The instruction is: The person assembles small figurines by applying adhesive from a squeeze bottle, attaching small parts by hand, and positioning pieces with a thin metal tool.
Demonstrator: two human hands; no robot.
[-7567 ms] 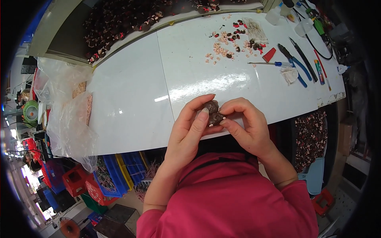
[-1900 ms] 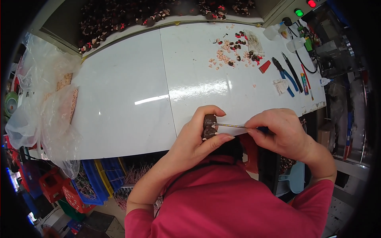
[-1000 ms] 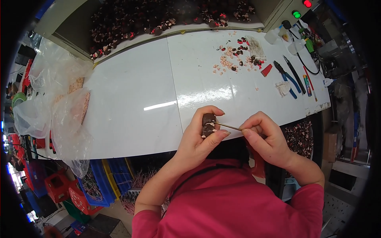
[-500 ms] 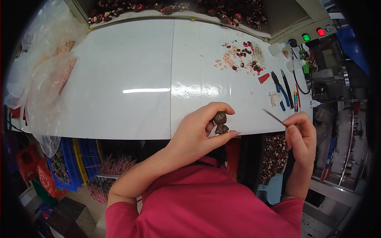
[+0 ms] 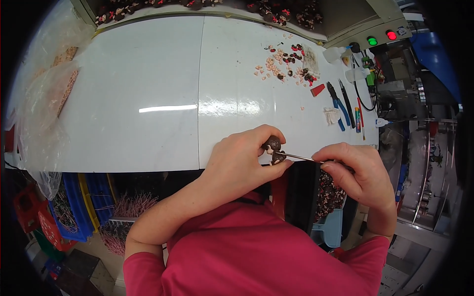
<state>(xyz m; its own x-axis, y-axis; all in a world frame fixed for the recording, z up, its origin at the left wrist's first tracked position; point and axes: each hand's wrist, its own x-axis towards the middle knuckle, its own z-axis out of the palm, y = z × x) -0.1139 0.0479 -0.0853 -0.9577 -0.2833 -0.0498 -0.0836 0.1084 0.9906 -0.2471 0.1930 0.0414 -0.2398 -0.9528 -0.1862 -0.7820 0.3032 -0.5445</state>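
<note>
Between the thumb and fingers of my left hand (image 5: pixel 247 155) is a small dark brown figurine (image 5: pixel 274 143) with a rounded head, a narrower body and pale patches. It is held near the front edge of the white table (image 5: pixel 148 138). My right hand (image 5: pixel 358 172) is closed round a thin metal pick (image 5: pixel 298 157), whose tip reaches the figurine around its neck and upper body. Whether the tip presses in or only touches cannot be made out. The handle end of the pick is mostly hidden in my right fingers.
Small pale and dark pieces (image 5: pixel 276 66) lie scattered at the back right, beside a red wedge-shaped piece (image 5: pixel 317 90). Blue-handled pliers (image 5: pixel 338 111), black tweezers (image 5: pixel 347 103) and squeeze bottles (image 5: pixel 356 75) are further right. Clear plastic bags (image 5: pixel 44 108) cover the left end.
My right hand has moved left, bringing the pick's tip from open space to the figurine. The figurine has turned in my left hand, showing more pale parts. The whole view has shifted slightly.
</note>
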